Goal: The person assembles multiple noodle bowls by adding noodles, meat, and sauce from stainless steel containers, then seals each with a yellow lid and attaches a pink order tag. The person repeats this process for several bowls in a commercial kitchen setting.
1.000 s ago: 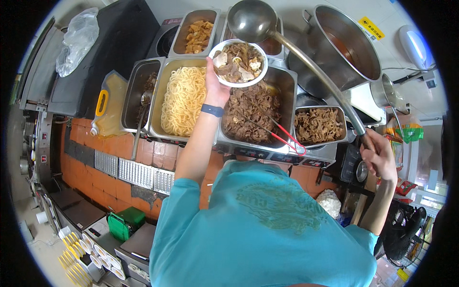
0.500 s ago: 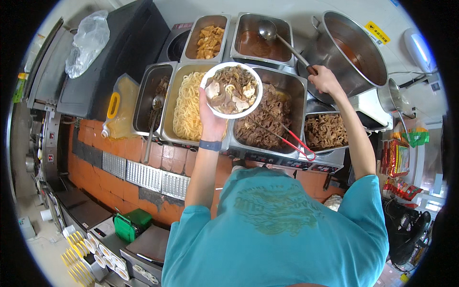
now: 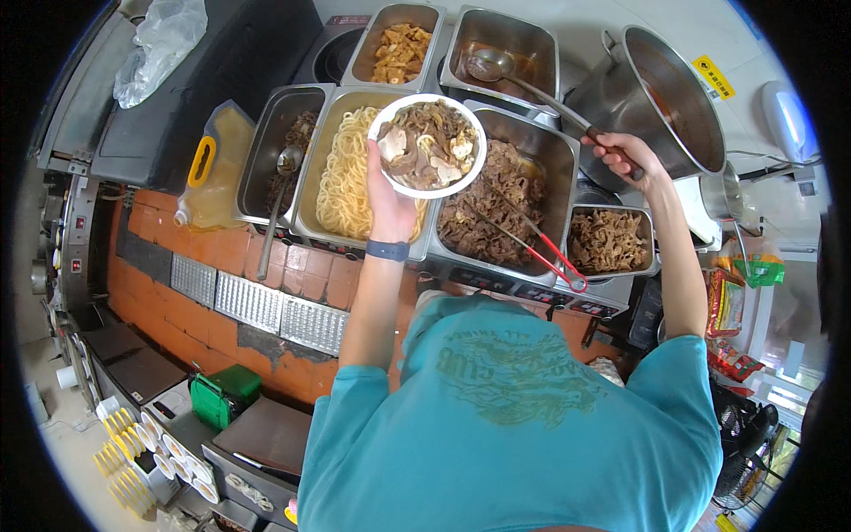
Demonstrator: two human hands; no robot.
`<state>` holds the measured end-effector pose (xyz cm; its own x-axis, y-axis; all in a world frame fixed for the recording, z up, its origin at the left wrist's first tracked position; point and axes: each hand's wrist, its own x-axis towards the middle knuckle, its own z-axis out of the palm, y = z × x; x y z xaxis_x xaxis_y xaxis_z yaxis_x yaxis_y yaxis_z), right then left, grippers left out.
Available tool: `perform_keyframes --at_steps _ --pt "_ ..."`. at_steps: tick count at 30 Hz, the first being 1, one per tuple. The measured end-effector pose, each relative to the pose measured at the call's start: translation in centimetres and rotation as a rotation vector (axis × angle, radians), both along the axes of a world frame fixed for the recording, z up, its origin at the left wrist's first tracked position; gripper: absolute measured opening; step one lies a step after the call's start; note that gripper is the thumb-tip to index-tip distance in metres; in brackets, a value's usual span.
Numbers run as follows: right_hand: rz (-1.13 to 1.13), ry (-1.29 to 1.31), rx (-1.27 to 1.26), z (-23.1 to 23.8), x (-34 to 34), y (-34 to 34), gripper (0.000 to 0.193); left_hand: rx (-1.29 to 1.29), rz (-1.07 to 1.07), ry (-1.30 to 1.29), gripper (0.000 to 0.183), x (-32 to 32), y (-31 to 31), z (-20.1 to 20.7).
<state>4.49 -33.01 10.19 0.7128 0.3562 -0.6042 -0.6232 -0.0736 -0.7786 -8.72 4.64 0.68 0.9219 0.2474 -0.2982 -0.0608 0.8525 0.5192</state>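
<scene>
Bowl: round, smooth white bowl (image 3: 432, 191), well filled with dark brown meat slices (image 3: 417, 164) and paler pieces (image 3: 393, 144). Location: raised above the adjoining edges of the noodle and meat pans. Carried by the left hand (image 3: 390, 208), which cups it from the near left side, thumb against the outer wall; the other fingers are hidden. Handling, by judgement: light, thin-walled shell, most weight in the filling; wall apt to flex if pinched, rim slippery where sauce reaches it, contents likely to slop when tilted. Best hold: spread palm under the base, thumb outside the wall.

Ladle: long-handled, silver metal ladle with brown grip (image 3: 551, 104). Right hand (image 3: 625, 158) closed around the grip, whose end juts past the fist. Head inside the deep rectangular steel pan of reddish-brown sauce (image 3: 523, 40). Handling, by judgement: stiff, rigid, head-heavy once filled; grip less slick than the bare metal shaft. Best hold: on the brown grip.

Surroundings: pale, thick noodles (image 3: 346, 173) in a steel pan, left of the brown sliced meat (image 3: 492, 217) in another; red-handled metal tongs (image 3: 554, 257) resting on that meat. Further right: small steel pan of brown meat strips (image 3: 607, 239). Behind: tall, cylindrical steel stockpot (image 3: 612, 106) and golden-brown chunks (image 3: 403, 53).
</scene>
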Motion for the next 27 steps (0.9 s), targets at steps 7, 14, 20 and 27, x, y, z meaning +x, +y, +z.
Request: perform_keyframes --at_steps 7,14,20,27 --pt "0.129 -0.138 -0.013 7.9 -7.2 -4.4 0.047 0.001 -0.023 0.029 0.059 2.0 -0.4 -0.8" --pt "0.049 -0.182 0.036 12.8 -14.8 -6.3 0.06 -0.026 -0.131 0.014 0.06 4.9 -2.1 0.0" --pt "0.014 -0.22 -0.084 13.7 -20.1 -4.4 0.056 0.02 -0.181 -0.009 0.058 6.3 -3.1 0.5" --pt "0.289 -0.855 -0.834 13.3 -23.8 -3.5 0.055 0.007 -0.185 0.001 0.057 6.7 -2.9 0.4"
